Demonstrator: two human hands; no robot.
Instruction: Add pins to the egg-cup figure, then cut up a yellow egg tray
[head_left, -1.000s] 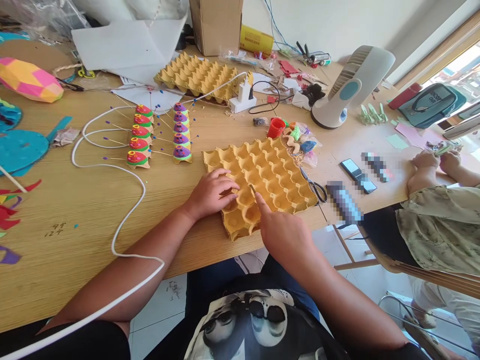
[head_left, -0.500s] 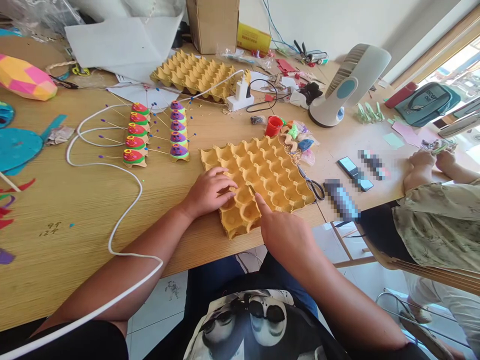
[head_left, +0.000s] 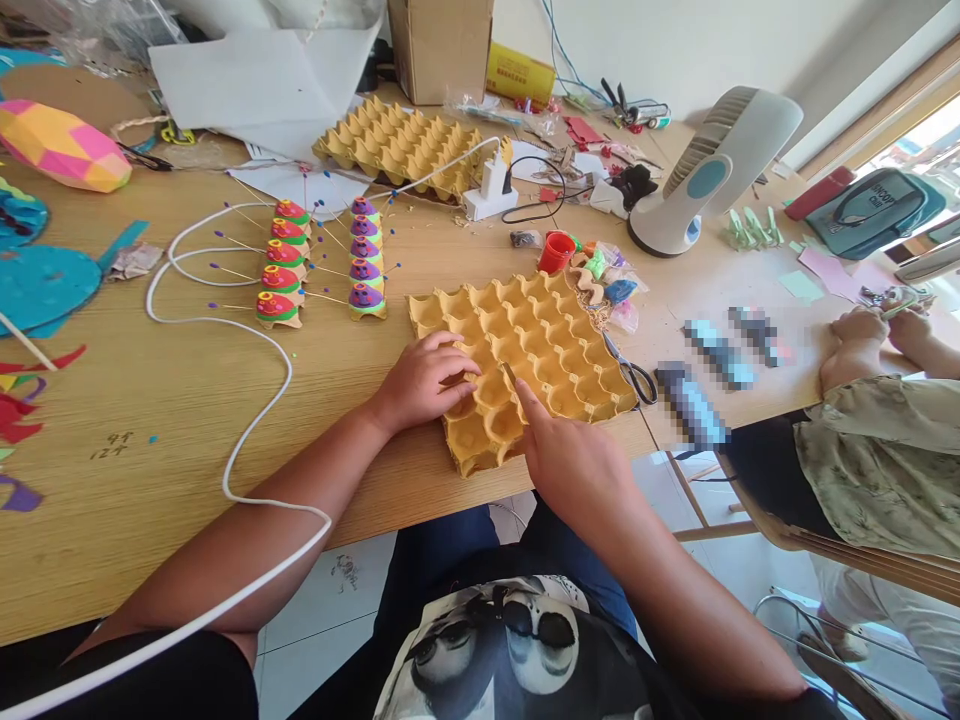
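Note:
A yellow egg tray point(head_left: 517, 335) lies on the table in front of me, its cups facing up. My left hand point(head_left: 421, 385) rests over its left edge, fingers bent onto the ridges, holding it. In my right hand point(head_left: 574, 460) is a knife point(head_left: 510, 374), of which only a thin blade shows past the outstretched index finger; the handle is hidden in the palm. The blade touches the tray near its middle. Black-handled scissors point(head_left: 634, 372) lie against the tray's right edge.
Painted egg-carton strips with pins, one red-green point(head_left: 282, 265) and one purple point(head_left: 365, 260), stand left of the tray. Behind are another egg tray point(head_left: 397, 145), a power adapter point(head_left: 491, 190), a red cup point(head_left: 556, 251) and a fan point(head_left: 705, 175). A white cable point(head_left: 281, 370) crosses the table. A co-worker point(head_left: 885, 440) sits at right.
The view has shifted slightly, so the scene sits a little further right. Both hands keep nearly the same place on the egg tray; the knife blade has barely moved.

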